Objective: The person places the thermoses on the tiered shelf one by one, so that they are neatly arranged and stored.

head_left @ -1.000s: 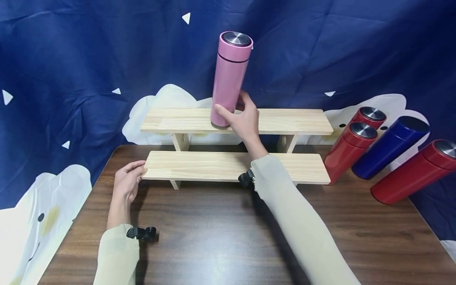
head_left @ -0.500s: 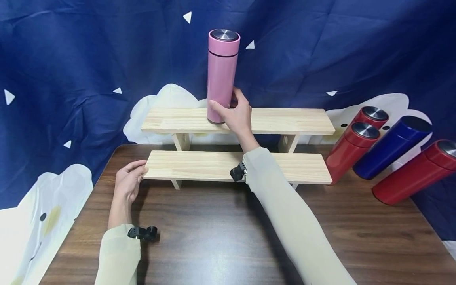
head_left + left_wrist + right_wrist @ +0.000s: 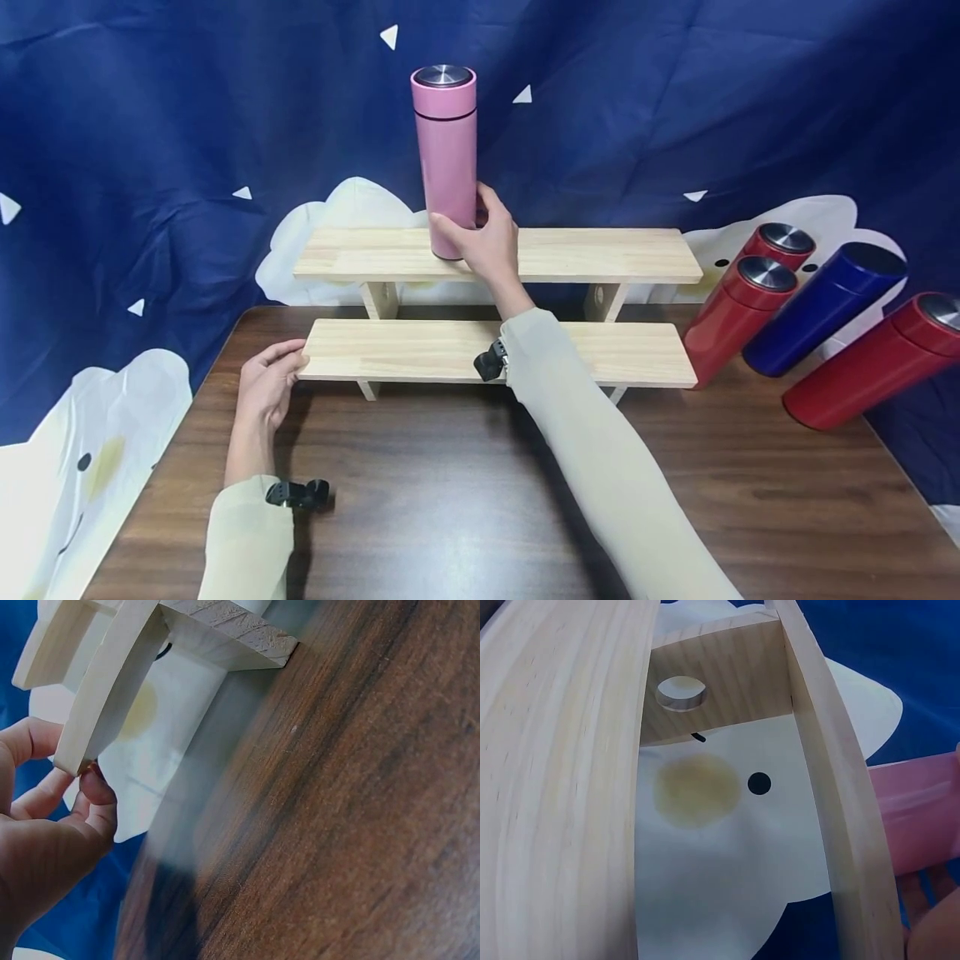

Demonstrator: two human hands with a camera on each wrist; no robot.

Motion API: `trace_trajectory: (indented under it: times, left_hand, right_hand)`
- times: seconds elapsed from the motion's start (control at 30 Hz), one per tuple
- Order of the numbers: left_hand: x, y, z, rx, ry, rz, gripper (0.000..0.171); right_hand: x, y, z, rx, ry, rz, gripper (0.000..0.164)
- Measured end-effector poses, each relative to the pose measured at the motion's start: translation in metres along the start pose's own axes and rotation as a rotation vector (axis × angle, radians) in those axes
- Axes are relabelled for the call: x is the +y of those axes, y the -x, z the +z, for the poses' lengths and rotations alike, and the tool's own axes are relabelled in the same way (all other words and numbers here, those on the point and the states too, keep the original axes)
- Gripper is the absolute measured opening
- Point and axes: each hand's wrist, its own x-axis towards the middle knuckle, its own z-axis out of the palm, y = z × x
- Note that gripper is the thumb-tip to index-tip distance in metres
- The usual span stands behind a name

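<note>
A two-tier pale wooden shelf (image 3: 600,254) stands at the back of the table. With thumb and fingers my right hand (image 3: 491,246) grips the lower part of a pink thermos bottle (image 3: 450,158). The bottle is nearly upright over the upper board, left of its middle, and its base appears to rest there. Only part of the pink bottle (image 3: 915,814) shows in the right wrist view, beyond the upper board's edge. My left hand (image 3: 266,383) pinches the left end of the lower board; in the left wrist view its fingers (image 3: 41,796) lie about that board end.
Right of the shelf stand two red thermos bottles (image 3: 731,321), one behind the other, the front one close to the lower board's end. Farther right are a blue bottle (image 3: 821,312) and another red bottle (image 3: 862,367). A dark blue cloth (image 3: 187,125) hangs behind the brown table (image 3: 450,483).
The pink thermos bottle has moved left along the upper board in my right hand, going from a slight rightward lean to nearly upright. My left hand keeps its place on the lower board.
</note>
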Motion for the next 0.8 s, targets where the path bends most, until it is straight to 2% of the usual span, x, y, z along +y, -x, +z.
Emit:
trace_trajectory:
  times: [0.27, 0.43, 0.8]
  left_hand:
    - [0.0013, -0.0012, 0.0018, -0.012, 0.009, -0.001, 0.027]
    - [0.0032, -0.0005, 0.0023, 0.004, 0.013, -0.008, 0.026]
    - [0.0012, 0.0022, 0.0008, 0.007, 0.03, -0.021, 0.03]
  right_hand:
    - [-0.0015, -0.0012, -0.003, -0.01, 0.045, -0.003, 0.074]
    - [-0.0017, -0.0024, -0.0033, -0.02, 0.062, -0.005, 0.075]
    - [-0.0032, 0.0012, -0.0037, -0.04, 0.018, 0.032, 0.078]
